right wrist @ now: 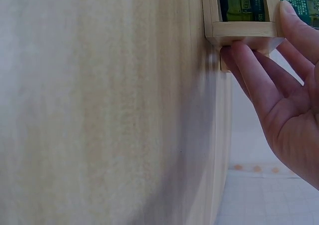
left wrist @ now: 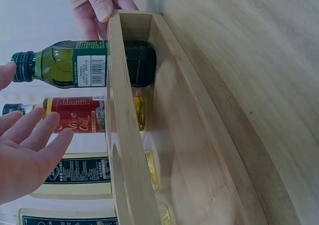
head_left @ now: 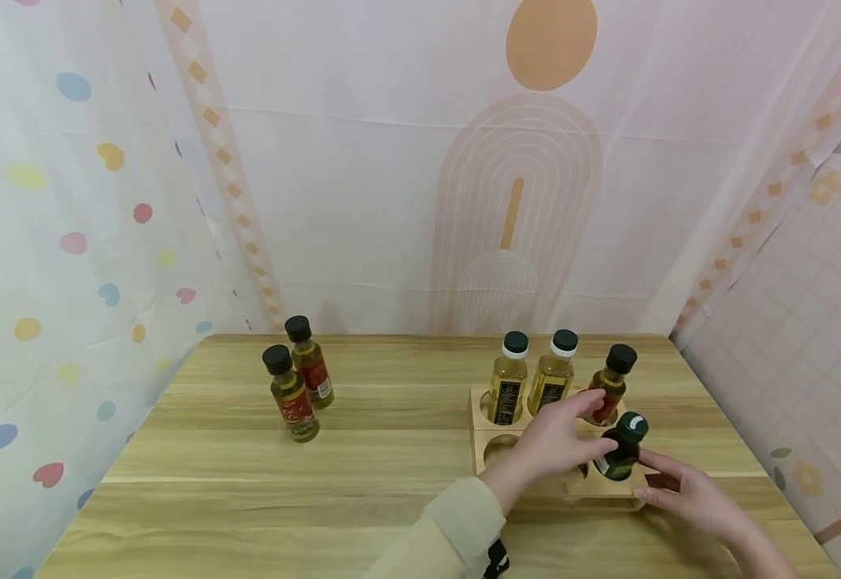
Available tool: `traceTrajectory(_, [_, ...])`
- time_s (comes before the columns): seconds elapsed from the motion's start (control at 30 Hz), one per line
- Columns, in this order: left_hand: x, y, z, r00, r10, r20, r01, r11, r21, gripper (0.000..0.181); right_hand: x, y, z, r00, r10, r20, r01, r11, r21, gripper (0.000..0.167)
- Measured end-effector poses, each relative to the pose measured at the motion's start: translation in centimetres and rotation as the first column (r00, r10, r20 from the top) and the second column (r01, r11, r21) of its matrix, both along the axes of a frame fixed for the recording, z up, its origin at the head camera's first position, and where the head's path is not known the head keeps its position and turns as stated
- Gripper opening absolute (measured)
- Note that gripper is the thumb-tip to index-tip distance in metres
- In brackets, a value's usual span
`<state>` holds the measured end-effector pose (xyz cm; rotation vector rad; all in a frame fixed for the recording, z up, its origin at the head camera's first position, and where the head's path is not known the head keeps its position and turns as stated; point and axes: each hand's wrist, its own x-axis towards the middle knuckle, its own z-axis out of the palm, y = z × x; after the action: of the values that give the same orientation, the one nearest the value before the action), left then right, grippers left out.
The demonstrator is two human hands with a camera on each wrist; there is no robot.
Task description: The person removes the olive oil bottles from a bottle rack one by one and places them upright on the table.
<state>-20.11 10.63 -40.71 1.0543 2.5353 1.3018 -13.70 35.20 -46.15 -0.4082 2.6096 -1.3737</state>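
Note:
A two-tier wooden bottle rack (head_left: 536, 503) stands at the table's right. In its front right hole sits a dark green bottle (head_left: 617, 458) with a green cap. My left hand (head_left: 554, 438) reaches over the rack, fingers spread; in the left wrist view its thumb (left wrist: 7, 74) is at the green bottle's cap. Behind, in the back row, stand a red-labelled olive oil bottle (head_left: 612, 380) and two pale oil bottles with dark caps, one left (head_left: 509, 386), one middle (head_left: 554, 378). My right hand (head_left: 695, 494) holds the rack's right end, thumb at the front corner.
Two red-labelled oil bottles stand at the table's left, one nearer (head_left: 293, 406) and one behind it (head_left: 315, 374). A round hole (head_left: 500, 450) shows at the rack's front left. A patterned curtain (head_left: 363, 201) hangs behind the wooden table (head_left: 247, 498).

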Motion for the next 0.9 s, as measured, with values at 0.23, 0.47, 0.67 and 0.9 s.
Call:
traceTrajectory(0.23, [-0.1, 0.6, 0.0, 0.996, 0.005, 0.088, -0.013, 0.996, 0.094, 0.061, 0.0, 0.0, -0.2, 0.999, 0.014, -0.036, -0.015, 1.000, -0.021, 0.061])
traceTrajectory(0.47, [-0.1, 1.0, 0.0, 0.986, -0.039, 0.163, 0.008, 0.983, 0.184, 0.057, 0.0, 0.0, -0.2, 0.999, 0.025, -0.032, -0.026, 0.999, -0.033, 0.060])
traceTrajectory(0.67, [-0.2, 1.4, -0.4, 0.987, -0.044, 0.157, 0.014, 0.982, 0.188, 0.055, -0.1, 0.0, 0.0, 1.000, 0.028, -0.007, -0.029, 0.999, -0.028, 0.060])
traceTrajectory(0.9, [-0.1, 1.7, -0.4, 0.990, -0.048, 0.132, 0.020, 0.979, 0.204, 0.053, 0.0, 0.1, 0.1, 1.000, 0.020, 0.001, -0.020, 1.000, -0.017, 0.061])
